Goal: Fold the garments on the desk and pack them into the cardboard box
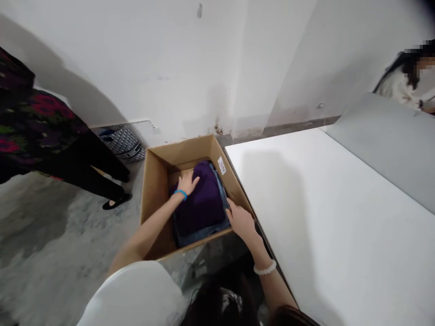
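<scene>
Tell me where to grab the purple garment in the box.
Grip the purple garment by its left and right edges, coming straight down from above: it lies flat on the blue clothes inside the cardboard box, whose walls block a sideways approach. The left hand rests on it, the right hand at its right edge.

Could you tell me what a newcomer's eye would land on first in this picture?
The open cardboard box on the grey floor beside the white table draws the eye first, with a folded purple garment on top of blue clothes inside it. The left hand, with a blue wristband, lies flat on the garment, and the right hand is at the stack's right side. At the left stands another person in a dark floral dress.
</scene>
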Demonstrator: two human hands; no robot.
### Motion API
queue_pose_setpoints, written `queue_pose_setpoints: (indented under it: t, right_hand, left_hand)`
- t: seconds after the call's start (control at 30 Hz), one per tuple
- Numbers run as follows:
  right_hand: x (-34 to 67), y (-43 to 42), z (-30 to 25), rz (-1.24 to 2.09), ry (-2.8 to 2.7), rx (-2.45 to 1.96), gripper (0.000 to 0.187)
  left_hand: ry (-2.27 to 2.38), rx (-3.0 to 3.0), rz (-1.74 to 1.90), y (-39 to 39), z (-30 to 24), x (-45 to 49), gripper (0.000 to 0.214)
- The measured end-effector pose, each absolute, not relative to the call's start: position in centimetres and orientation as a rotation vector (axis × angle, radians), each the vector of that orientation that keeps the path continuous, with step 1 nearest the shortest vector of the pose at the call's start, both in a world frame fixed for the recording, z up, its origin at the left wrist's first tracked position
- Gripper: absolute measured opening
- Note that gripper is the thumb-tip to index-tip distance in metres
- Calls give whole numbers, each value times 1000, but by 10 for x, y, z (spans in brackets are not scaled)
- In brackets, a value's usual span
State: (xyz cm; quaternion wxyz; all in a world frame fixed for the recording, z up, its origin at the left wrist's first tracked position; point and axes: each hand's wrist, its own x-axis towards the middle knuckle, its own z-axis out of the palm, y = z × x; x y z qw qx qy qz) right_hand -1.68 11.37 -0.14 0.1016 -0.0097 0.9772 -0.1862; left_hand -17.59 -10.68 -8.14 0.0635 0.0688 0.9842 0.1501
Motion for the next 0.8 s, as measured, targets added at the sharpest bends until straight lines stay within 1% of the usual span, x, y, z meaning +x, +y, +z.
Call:
queue_pose_setpoints:
  t: [0.07, 0.13, 0.2, 0.3, 0.47, 0.6, 0.7, 0.8]
  right_hand:
    - [-13, 112, -6, -475, 2927, -85, 38]
    - [-10, 111, -10, -494, 2972, -103, 38]
    - [-9, 110, -13, -549, 3008, -103, 37]
    - [-9, 110, -16, -631, 3045, -83, 35]
    - [-7, 108, -11, -717, 3104, -41, 35]
    - [5, 117, -9, -921, 3219, -315, 37]
    - [31, 132, -16, -1102, 3334, -392, 40]
    - [72, 144, -27, -1366, 3355, -207, 46]
  left_hand:
    - [2951, 299, 401, -80, -119, -153, 65]
    - [2928, 389, 354, -59, -149, -131, 66]
    - [2942, 421, 316, -50, -170, -115, 67]
    - [2978, 443, 278, -51, -185, -110, 68]
    - [3030, 470, 144, -59, -197, -119, 67]
    - [3073, 479, 16, -57, -199, -120, 64]
    - [3058, 509, -22, -51, -187, -124, 59]
    - [3009, 497, -72, -42, -161, -130, 57]
